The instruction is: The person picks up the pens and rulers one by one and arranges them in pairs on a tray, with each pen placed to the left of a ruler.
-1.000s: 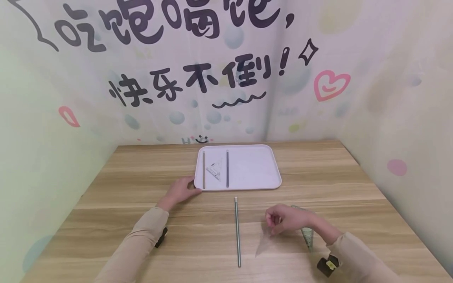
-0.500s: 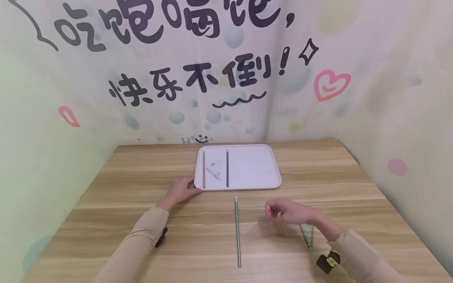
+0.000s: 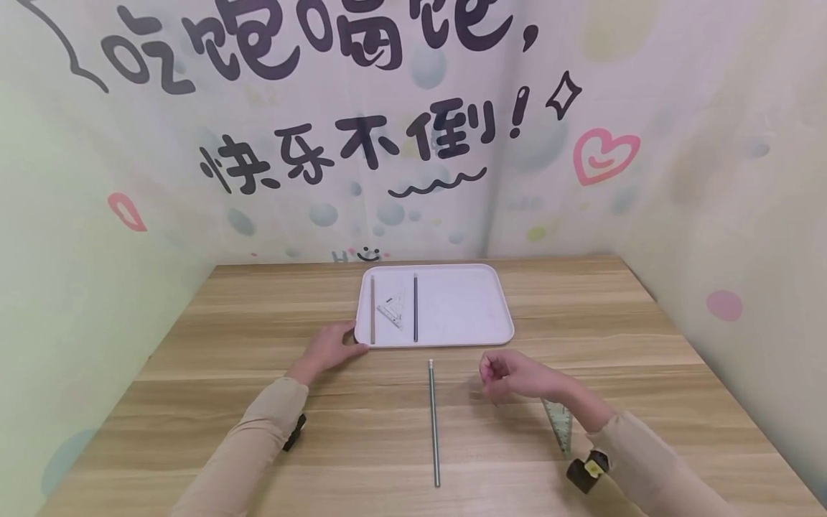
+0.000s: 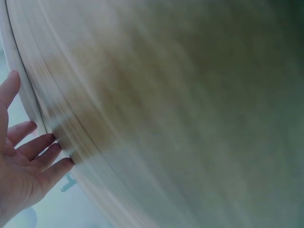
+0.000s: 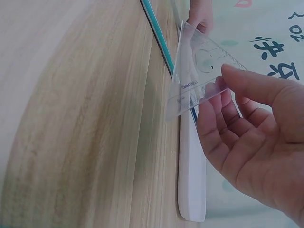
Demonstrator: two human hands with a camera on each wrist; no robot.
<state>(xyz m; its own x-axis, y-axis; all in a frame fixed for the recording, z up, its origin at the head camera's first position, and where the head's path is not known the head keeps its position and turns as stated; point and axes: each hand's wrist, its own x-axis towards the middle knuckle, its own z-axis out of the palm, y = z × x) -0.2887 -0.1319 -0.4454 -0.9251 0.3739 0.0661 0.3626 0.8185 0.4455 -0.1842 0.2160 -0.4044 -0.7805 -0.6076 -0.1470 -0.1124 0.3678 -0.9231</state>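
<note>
In the right wrist view, my right hand [image 5: 251,123] pinches a clear set square [image 5: 190,80] between thumb and fingers, held above the table. From the head view, my right hand [image 3: 526,377] hovers to the right of a green pencil [image 3: 434,431]; the set square barely shows there. My left hand [image 3: 329,350] touches the front left corner of a white tray [image 3: 465,309], its fingers fairly straight in the left wrist view. On the tray lie a brown pencil [image 3: 372,312], a small clear triangle ruler [image 3: 393,312] and a dark pencil [image 3: 416,309].
Partly beneath my right forearm, a greenish triangle ruler [image 3: 561,431] lies on the wooden table [image 3: 258,301]. A printed curtain or wall [image 3: 291,108] stands right behind the table. A dark wrist device [image 3: 586,472] hangs at the right cuff.
My right hand has moved a little away from me, toward the tray, with the clear set square. The left hand and the tray have stayed in place.
</note>
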